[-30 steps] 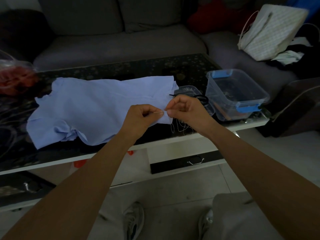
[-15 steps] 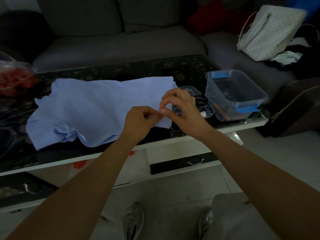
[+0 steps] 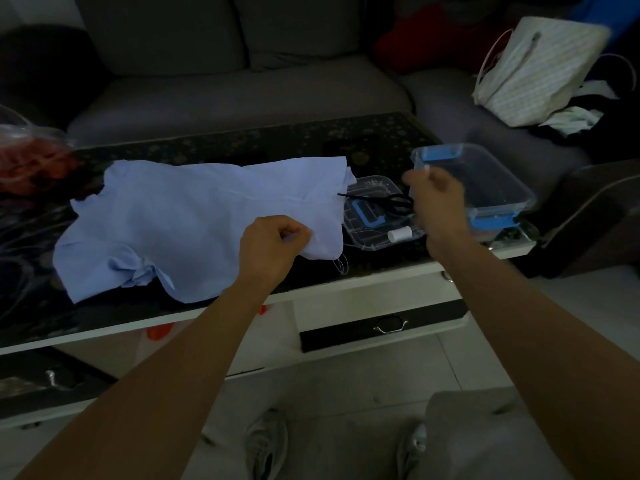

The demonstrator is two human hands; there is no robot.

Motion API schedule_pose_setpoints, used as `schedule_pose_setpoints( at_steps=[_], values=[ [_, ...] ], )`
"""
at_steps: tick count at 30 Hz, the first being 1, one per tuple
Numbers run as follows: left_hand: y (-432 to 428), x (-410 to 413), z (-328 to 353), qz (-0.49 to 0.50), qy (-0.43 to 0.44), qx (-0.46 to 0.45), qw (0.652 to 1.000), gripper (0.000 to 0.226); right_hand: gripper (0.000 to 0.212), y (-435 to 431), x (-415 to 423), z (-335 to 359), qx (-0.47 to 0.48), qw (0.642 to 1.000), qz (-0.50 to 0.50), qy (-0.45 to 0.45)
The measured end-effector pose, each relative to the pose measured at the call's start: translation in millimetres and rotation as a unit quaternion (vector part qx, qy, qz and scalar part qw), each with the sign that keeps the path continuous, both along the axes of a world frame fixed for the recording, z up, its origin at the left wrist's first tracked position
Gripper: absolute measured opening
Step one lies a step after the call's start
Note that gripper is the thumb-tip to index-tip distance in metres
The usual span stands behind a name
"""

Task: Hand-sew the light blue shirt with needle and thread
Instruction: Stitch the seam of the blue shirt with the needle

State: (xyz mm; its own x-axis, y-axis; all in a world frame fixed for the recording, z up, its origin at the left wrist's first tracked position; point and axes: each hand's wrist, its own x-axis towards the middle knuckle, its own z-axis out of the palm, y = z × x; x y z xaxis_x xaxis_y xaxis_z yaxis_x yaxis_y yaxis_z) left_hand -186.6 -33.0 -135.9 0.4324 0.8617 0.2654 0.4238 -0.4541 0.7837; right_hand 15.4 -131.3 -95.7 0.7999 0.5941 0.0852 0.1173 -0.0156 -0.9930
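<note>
One light blue shirt (image 3: 194,220) lies spread flat on the dark, patterned worktop (image 3: 242,143), its bulk left of centre and its hem toward the right. One loose loop of pale thread (image 3: 341,263) hangs from the near right corner of the hem.

Two hands are in view. My left hand (image 3: 273,244) pinches that hem corner between thumb and curled fingers and lifts the cloth slightly. My right hand (image 3: 436,199) is raised off to the right, clear of the shirt, motion-blurred, with fingers curled and fingertips pressed together. I cannot tell whether anything sits between them, and no needle is discernible.

Just beside the hem lies one shallow clear tray (image 3: 372,183). It holds one white spool (image 3: 400,234), one pair of black scissors (image 3: 391,202) and one blue piece (image 3: 367,213). Behind the right hand stands one clear box (image 3: 498,181) with two blue clips.

One red bag (image 3: 31,161) sits at the far left edge of the worktop.

Under the worktop is one drawer handle (image 3: 388,328). Two shoes (image 3: 266,441) are on the floor. One grey sofa (image 3: 242,95) stands beyond, with one white bag (image 3: 540,71) on its right end.
</note>
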Motion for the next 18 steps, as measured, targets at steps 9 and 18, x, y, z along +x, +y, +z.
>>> schedule_pose_setpoints(
  at_steps=[9,18],
  values=[
    [-2.6,3.2,0.3,-0.016,0.015,0.024,0.999,0.006,0.014,13.4,-39.6,-24.5,-0.113,0.914,0.268,-0.283],
    [-0.5,3.3,-1.2,-0.033,0.005,0.022,0.999,0.006,0.012,20.1,-33.4,-31.7,-0.131,0.921,0.192,-0.312]
  ],
)
